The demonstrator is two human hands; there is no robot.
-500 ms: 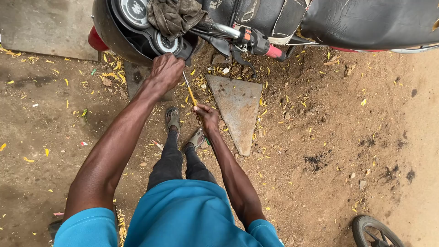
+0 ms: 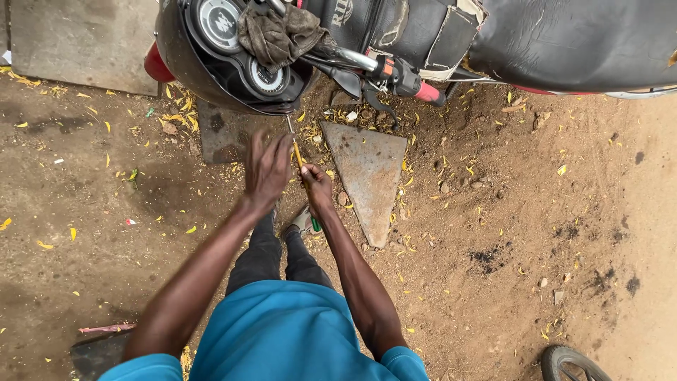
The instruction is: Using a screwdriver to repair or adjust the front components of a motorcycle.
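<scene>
Screwdriver [image 2: 303,173]: yellow-handled, its tip up under the motorcycle headlight housing [image 2: 211,67], the shaft slanting down to the right hand.
Right hand [image 2: 317,187]: clenched round the handle.
Left hand [image 2: 266,169]: fingers spread, released, just beside the shaft.
Handling: likely light, stiff and narrow; best held at the handle.

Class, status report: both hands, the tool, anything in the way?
Right hand grips screwdriver, tip under headlight housing. Left hand beside shaft, blurred. Rag draped above.
</scene>
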